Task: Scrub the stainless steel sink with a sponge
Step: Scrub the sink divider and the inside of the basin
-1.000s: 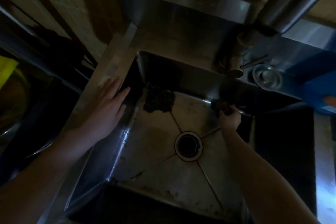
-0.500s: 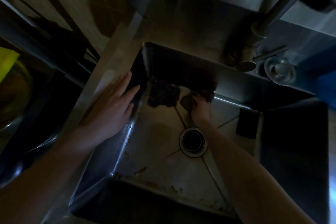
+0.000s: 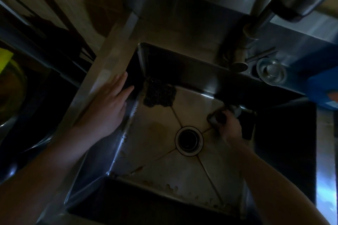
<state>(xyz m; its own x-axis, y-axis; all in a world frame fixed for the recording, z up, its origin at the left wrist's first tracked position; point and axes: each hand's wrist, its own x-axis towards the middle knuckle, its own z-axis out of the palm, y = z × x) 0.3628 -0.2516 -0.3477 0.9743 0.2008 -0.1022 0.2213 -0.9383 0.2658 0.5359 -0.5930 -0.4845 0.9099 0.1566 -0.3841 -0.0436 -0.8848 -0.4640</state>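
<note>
The stainless steel sink (image 3: 157, 144) fills the middle of the head view, its floor stained, with a round drain (image 3: 189, 140) near the centre. My right hand (image 3: 229, 128) grips a dark sponge (image 3: 216, 118) and presses it on the sink floor just right of the drain, near the right wall. My left hand (image 3: 108, 107) lies flat with straight fingers on the sink's left rim. A dark, rough scouring pad (image 3: 159, 95) sits in the far left corner of the basin.
A tap (image 3: 256, 29) rises behind the sink at the upper right, with a round metal drain plug (image 3: 271, 71) beside its base. A blue object (image 3: 323, 89) stands at the right edge. Brown residue (image 3: 170, 187) lines the near edge of the basin floor. The scene is dim.
My right hand moved the sponge from the far side of the basin floor, next to the scouring pad, back to the right of the drain. The left hand stayed on the rim.
</note>
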